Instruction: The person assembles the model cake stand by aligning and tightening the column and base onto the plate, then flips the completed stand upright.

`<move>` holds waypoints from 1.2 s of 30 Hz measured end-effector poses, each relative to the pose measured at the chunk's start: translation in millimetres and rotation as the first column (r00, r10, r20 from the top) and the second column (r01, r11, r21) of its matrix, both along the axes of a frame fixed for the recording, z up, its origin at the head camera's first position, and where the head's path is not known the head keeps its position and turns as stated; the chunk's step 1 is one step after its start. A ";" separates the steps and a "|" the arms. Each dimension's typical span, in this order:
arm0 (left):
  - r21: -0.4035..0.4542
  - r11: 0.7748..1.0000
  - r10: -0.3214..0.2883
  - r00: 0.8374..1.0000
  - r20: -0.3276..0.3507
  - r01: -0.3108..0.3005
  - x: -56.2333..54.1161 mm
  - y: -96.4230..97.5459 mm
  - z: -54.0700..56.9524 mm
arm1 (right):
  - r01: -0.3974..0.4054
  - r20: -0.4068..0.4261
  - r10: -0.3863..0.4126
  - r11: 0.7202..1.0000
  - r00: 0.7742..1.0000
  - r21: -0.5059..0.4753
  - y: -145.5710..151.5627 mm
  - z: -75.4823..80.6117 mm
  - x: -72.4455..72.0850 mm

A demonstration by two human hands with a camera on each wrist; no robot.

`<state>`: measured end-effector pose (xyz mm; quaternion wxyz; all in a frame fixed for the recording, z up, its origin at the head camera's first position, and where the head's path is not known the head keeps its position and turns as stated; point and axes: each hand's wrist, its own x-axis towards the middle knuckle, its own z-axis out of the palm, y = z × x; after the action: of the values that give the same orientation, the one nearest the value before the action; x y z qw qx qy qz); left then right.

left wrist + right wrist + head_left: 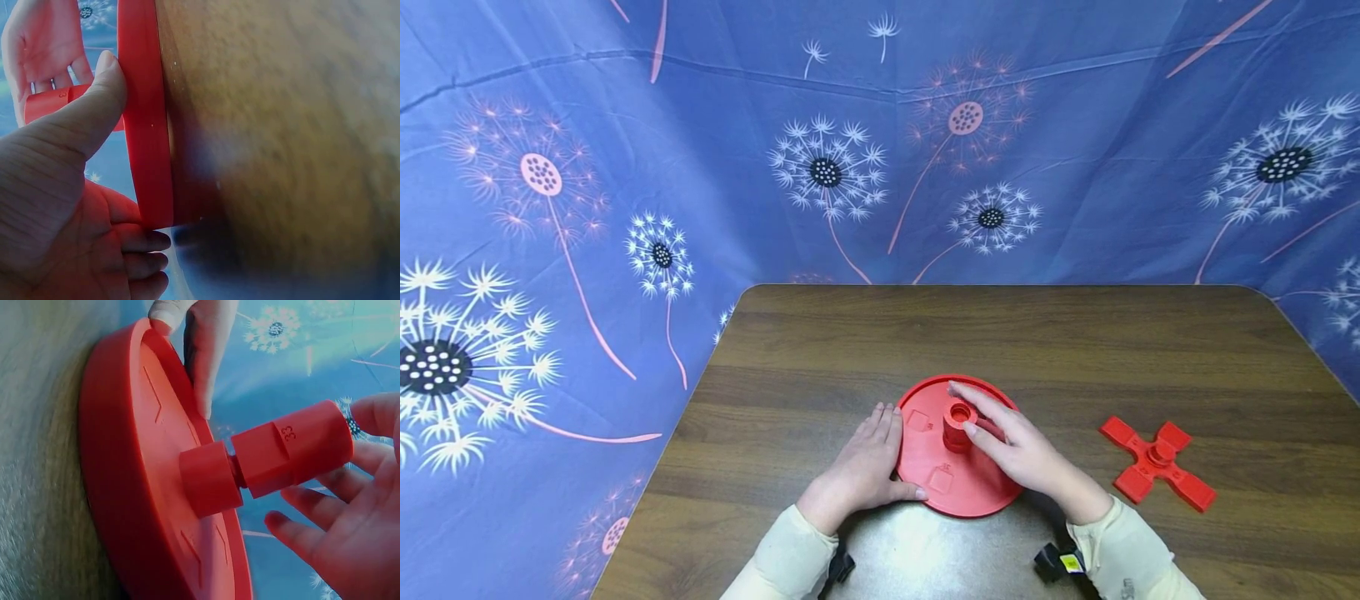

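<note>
In the head view a red round disc [970,492] with a raised rim and outlined figures lies flat on the table. From its middle stands a short post [209,478], topped by a red cylinder [300,447] with flat sides and a small number mark. My left hand [863,462] holds the disc at its left edge, thumb over the near rim and fingers along the side. Around the cylinder my right hand [1026,450] has its fingers loosely spread, thumb tip at the near side of its top. Part of the fingers is hidden behind the cylinder.
Right of the disc a red cross-shaped piece [1161,458] with a round knob in its middle lies on the brown table [820,342]. A blue dandelion-print cloth [880,208] hangs behind the table and along its sides.
</note>
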<state>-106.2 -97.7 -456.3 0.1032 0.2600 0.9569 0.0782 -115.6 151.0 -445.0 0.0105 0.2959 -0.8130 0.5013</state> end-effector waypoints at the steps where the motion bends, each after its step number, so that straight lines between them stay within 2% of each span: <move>1: 0.001 1.000 0.000 1.000 0.000 0.000 -0.2 -0.1 -0.3 | -0.002 0.004 0.002 1.000 1.000 0.007 0.7 0.0 -0.4; 5: 0.005 1.000 0.000 1.000 0.002 0.000 -0.6 -0.6 -1.2 | 0.033 -0.012 -0.033 0.998 0.999 0.053 2.8 -0.1 -2.2; 11: 0.004 1.000 0.010 1.000 0.019 -0.010 -0.7 -0.2 0.1 | 0.067 0.046 -0.067 0.998 0.997 -0.006 2.1 -1.9 -3.1; 15: 0.005 1.000 0.014 1.000 0.026 -0.014 -1.3 0.2 0.5 | 0.121 0.075 -0.119 0.993 0.990 -0.019 -0.3 -1.6 -1.7; 26: 0.008 1.000 0.013 1.000 0.026 -0.013 -1.1 0.2 0.7 | 0.242 0.058 -0.240 0.970 0.969 -0.031 -7.6 -5.1 3.3; 33: 0.001 1.000 0.013 1.000 0.025 -0.013 -0.9 1.0 1.2 | 0.297 -0.024 -0.297 0.955 0.955 -0.021 -12.2 -6.4 5.8; 36: 0.003 1.000 0.015 1.000 0.028 -0.015 -0.2 1.3 1.6 | 0.307 -0.027 -0.308 0.951 0.951 -0.019 -12.6 -6.2 6.5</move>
<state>-106.5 -96.4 -454.7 0.1154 0.2521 0.9571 0.0842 -109.1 138.4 -451.2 0.1024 0.1730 -0.8453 0.4949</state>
